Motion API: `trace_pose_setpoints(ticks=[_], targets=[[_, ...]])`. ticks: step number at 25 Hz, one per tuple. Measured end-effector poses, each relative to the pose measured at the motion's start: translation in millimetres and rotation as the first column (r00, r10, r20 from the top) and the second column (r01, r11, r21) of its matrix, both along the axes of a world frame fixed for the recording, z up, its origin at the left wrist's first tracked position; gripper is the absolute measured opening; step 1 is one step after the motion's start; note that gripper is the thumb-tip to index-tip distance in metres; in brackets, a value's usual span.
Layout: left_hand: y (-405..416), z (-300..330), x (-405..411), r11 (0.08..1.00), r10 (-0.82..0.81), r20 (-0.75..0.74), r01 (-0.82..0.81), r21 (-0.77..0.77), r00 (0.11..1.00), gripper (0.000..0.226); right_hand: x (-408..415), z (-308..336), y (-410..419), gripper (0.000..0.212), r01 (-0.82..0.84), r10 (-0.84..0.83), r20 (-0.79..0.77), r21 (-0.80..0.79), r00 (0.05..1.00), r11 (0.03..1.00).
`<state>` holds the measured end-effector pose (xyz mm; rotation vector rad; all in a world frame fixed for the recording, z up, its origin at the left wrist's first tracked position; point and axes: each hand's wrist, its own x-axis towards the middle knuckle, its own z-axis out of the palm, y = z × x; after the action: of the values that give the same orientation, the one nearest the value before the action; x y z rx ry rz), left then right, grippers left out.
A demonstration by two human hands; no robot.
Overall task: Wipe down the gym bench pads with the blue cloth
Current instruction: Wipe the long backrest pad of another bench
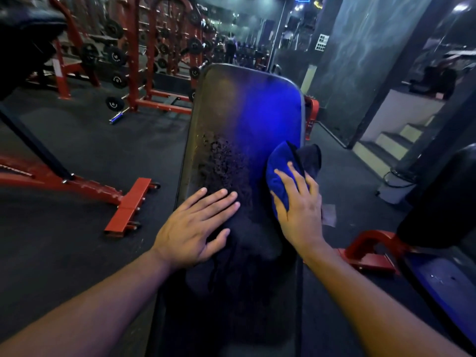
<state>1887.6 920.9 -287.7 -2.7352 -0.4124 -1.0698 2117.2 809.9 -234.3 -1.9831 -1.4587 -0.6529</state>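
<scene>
A long black bench pad (231,112) runs away from me down the middle of the view, its far half lit blue and its middle worn and flaky. My right hand (301,210) presses the blue cloth (280,171) against the pad's right edge, fingers spread over it. Part of the cloth hangs off the side in shadow. My left hand (198,225) lies flat on the pad's left half, fingers straight, holding nothing.
Red weight racks (154,47) with plates stand at the back left. A red bench frame foot (128,204) sits on the black rubber floor to the left. Another red base (371,251) and a dark pad (443,197) are at the right. Steps (391,140) rise beyond.
</scene>
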Motion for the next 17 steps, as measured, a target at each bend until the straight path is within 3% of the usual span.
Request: trace_pose_setpoints(ticks=[4,6,9,11,14,17], targets=[[-14.5,13.8,-2.0,0.997,0.055,-0.029,-0.057,-0.052,0.998,0.058,2.7,10.0,-20.7,0.054,-0.049,0.05,-0.004,-0.214,0.999,0.976],[-33.5,12.2,-13.0,0.97,0.131,0.027,-0.122,-0.212,0.991,0.066,0.6,28.9,-30.2,0.051,-0.097,0.1,-0.006,-0.334,0.995,0.938],[-80.0,-29.5,-36.8,0.911,0.224,0.016,-0.204,-0.359,0.974,0.07,-4.0,50.8,-51.2,0.049,-0.147,0.179,0.084,-0.295,0.98,0.944],[-95.2,-51.3,-45.7,0.906,0.275,-0.042,-0.274,-0.324,0.96,0.07,-9.4,62.8,-45.0,0.05,-0.159,0.196,0.124,-0.257,0.973,0.953],[-94.3,-56.9,-43.9,0.901,0.309,-0.04,-0.306,-0.307,0.95,0.07,-23.4,53.3,-16.6,0.058,-0.221,0.23,0.004,-0.262,0.973,0.939],[-94.0,-57.6,-45.0,0.913,0.308,0.003,-0.294,-0.281,0.951,0.07,-35.0,31.8,12.3,0.064,-0.18,0.227,0.136,-0.294,0.964,0.939]])
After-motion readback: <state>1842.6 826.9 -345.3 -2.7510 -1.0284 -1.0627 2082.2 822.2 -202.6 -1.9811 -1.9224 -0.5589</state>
